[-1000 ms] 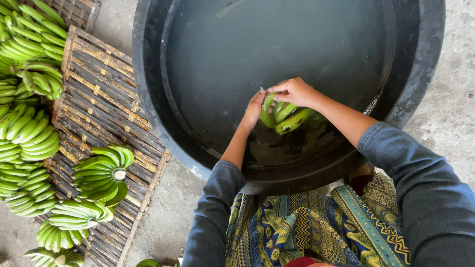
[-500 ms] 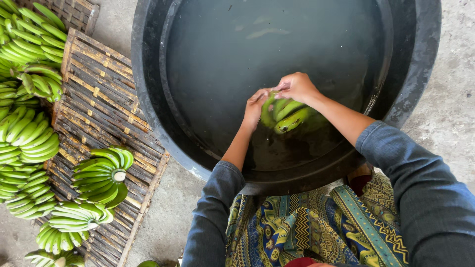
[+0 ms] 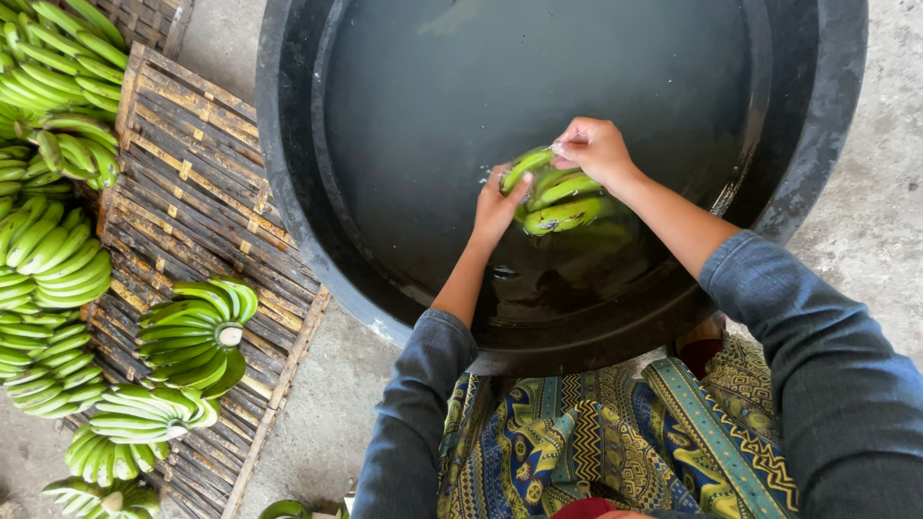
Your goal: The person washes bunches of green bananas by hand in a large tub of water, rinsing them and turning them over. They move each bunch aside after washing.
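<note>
1. Bunch (image 3: pixel 561 197): one hand of green, unripe bananas, wet and glossy. It sits at the water surface in the near-right part of the tub (image 3: pixel 288 144), partly dipped, with its lower fruit blurred under water.
2. Your left hand (image 3: pixel 497 207): pressed against the bunch's left end, fingers curled around the end banana. The grip looks closed on the fruit.
3. Your right hand (image 3: pixel 596 149): on top of the bunch at its far end, fingers pinched shut on the crown. Can't tell how many fingers wrap under it.
4. Both sleeves are dark blue-grey and pushed up off the wrists. The forearms cross the tub's near rim.
5. The tub is large, round and black with a thick rim, and it stands on the concrete floor (image 3: pixel 865 221). It is filled with murky dark water (image 3: pixel 538 77). The only thing visible in it is the bunch you hold.
6. Slat rack (image 3: pixel 207 187): weathered bamboo, lying flat on the floor just left of the tub.
7. Rack load: one fanned bunch (image 3: pixel 197 332) sits near its right edge, cut crown facing up. More bunches (image 3: pixel 48 259) are packed tight along the left side, from the far end to the near end.
8. Your lap is at the bottom of the view, covered in blue-yellow patterned cloth (image 3: pixel 577 442) just beside the tub's near wall.
</note>
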